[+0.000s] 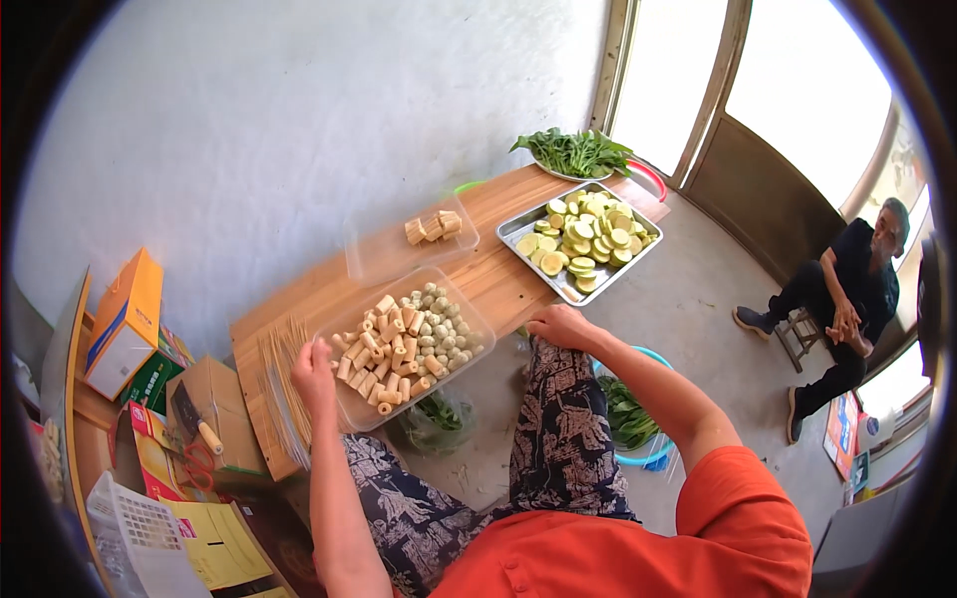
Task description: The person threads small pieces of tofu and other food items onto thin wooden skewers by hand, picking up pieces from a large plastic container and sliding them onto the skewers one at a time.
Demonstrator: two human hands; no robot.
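Note:
My left hand [315,376] is closed at the left rim of a clear plastic container [485,321]; what its fingers grip, if anything, is hidden. In that container lie many short tan cylinders [371,349] on the left and pale greenish balls [444,334] on the right. A bundle of thin wooden skewers [282,384] lies on the table just left of this hand. My right hand [560,326] is closed at the table's front edge, over my knee, and I cannot see what is in it. Beyond it a metal tray [513,229] holds sliced zucchini [588,234].
Behind is another clear container [361,267] with tan pieces, and leafy greens [573,152] at the far end. A knife [197,421], red scissors [199,465] and boxes [125,329] stand left. Below are bagged greens [439,411] and a blue basin [655,357]. Someone sits right [827,289].

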